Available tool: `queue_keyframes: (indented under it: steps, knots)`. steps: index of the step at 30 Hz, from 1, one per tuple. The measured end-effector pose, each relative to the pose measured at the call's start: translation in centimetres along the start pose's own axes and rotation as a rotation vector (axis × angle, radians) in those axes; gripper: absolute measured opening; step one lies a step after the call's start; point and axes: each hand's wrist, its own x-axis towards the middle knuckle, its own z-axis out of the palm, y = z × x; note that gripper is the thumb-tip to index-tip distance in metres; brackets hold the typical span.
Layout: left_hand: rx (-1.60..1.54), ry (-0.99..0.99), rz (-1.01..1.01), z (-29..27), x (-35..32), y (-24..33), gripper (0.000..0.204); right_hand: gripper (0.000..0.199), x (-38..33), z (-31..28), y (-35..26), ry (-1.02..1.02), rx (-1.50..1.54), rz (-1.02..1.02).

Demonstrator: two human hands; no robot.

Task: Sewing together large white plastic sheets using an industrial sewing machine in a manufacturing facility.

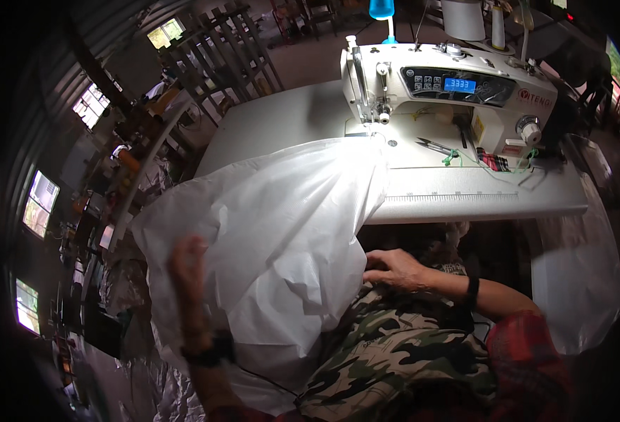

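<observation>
Nearest is the camouflage-trousered lap (387, 352), with a big sheet of white fabric (275, 232) spilling over it and down to the left. Its top edge lies up on the white surface (464, 193), reaching the needle of the sewing machine (450, 91), so the piece looks fed in, but most of the fabric hangs off the table, so I'd judge much handling is left. The left hand (187, 264) presses against the fabric's left side, fingers apparently curled into it. The right hand (394, 269) rests at the fabric's lower right edge, fingers bent, seemingly pinching it; I cannot tell for sure. Small snips (433, 146) lie beside the machine.
</observation>
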Motion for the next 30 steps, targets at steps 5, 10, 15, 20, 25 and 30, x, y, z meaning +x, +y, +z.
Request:
queue_keyframes:
  steps: [5, 10, 15, 20, 25, 30]
  knots:
    - [-0.513, -0.959, 0.237, 6.3, -8.5, 17.4, 0.023, 0.042, 5.7, 4.0, -2.3, -0.212, 0.420, -0.432]
    - [-0.505, -1.042, 0.019, 11.7, -13.8, 15.8, 0.028, 0.035, 10.5, 7.6, -10.1, -0.225, 0.752, -0.618]
    - [-0.188, -0.581, -0.025, 16.2, -23.1, 5.1, 0.057, 0.039, 11.1, 8.2, -8.7, -0.312, 0.667, -0.387]
    - [-0.034, -0.430, -0.533, 15.2, -29.9, -0.5, 0.061, 0.051, 9.2, 6.9, 1.1, -0.395, 0.450, -0.367]
    - [0.042, -0.166, -0.516, 10.6, -27.7, -0.3, 0.065, 0.031, 10.8, 6.5, 5.7, 0.041, -0.126, 0.198]
    - [0.264, 0.253, -0.237, 3.1, -18.7, 0.8, 0.069, 0.050, 15.7, 7.6, 3.6, 0.270, -0.029, -0.296]
